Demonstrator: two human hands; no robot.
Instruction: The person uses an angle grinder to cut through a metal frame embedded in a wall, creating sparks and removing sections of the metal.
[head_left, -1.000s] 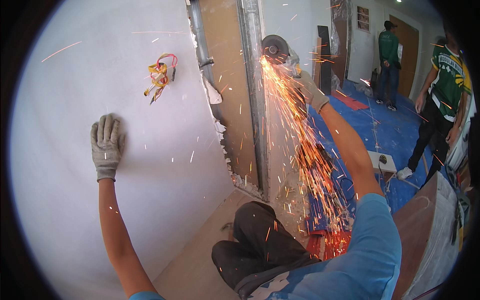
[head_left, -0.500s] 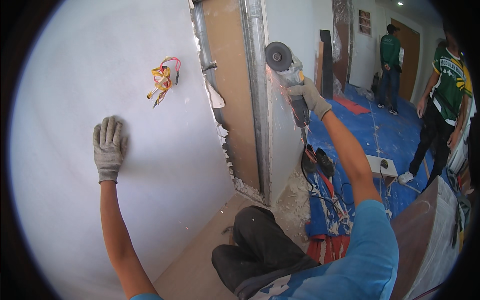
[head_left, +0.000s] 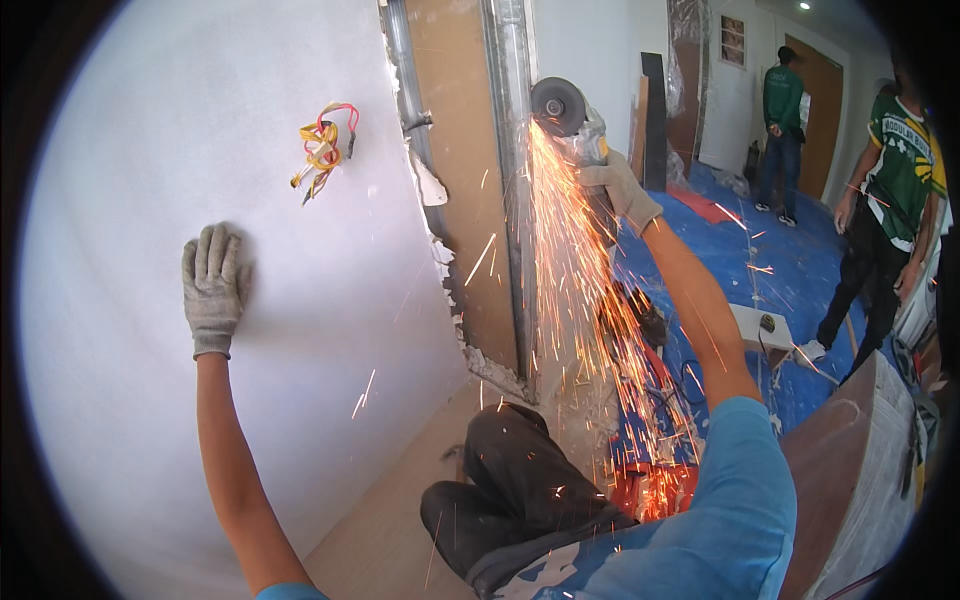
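Observation:
My right hand (head_left: 622,190), in a grey work glove, grips an angle grinder (head_left: 582,145) by its body. The grinder's dark disc (head_left: 558,106) meets the edge of a metal stud (head_left: 510,120) in the wall opening, and a thick stream of orange sparks pours down from the contact. Sparks hide much of the grinder's lower body. My left hand (head_left: 213,280), also gloved, lies flat with fingers stretched on the white wall panel (head_left: 320,270). A bundle of yellow and red wires (head_left: 322,150) sticks out of that panel above and right of it.
Broken plasterboard edges (head_left: 440,250) line the opening. Blue sheeting (head_left: 720,270) covers the floor at right, with a small white bench (head_left: 760,328) on it. One person in green and jeans (head_left: 782,130) stands far back; another person (head_left: 890,200) stands nearer. A plastic-wrapped brown panel (head_left: 840,470) leans close at right.
Sparks have grown from a few faint ones to a dense stream falling over the floor and past my knees. The grinder has shifted very slightly upward; my left hand stays on the panel.

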